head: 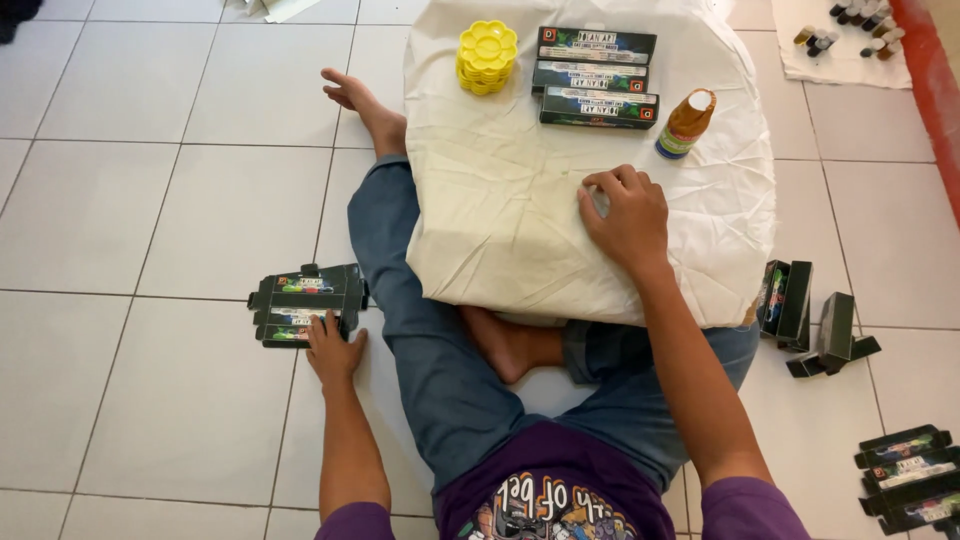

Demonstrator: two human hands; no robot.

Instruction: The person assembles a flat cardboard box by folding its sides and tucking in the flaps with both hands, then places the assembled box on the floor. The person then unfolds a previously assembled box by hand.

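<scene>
left hand (332, 352) flat on floor, fingers (322, 322) spread open, touching stack of flattened dark cartons (305, 303). right hand (625, 215) on cloth-covered worktop (500, 220), fingers curled, pinching cloth; small bottle (686, 124) just beyond.

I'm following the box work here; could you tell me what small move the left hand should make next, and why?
Probably lift the top flat box from the floor stack: the left hand already rests on it, while the right hand lies on the cloth-covered table.

Both hands (333, 347) (625, 213) down, fingers curled.
</scene>
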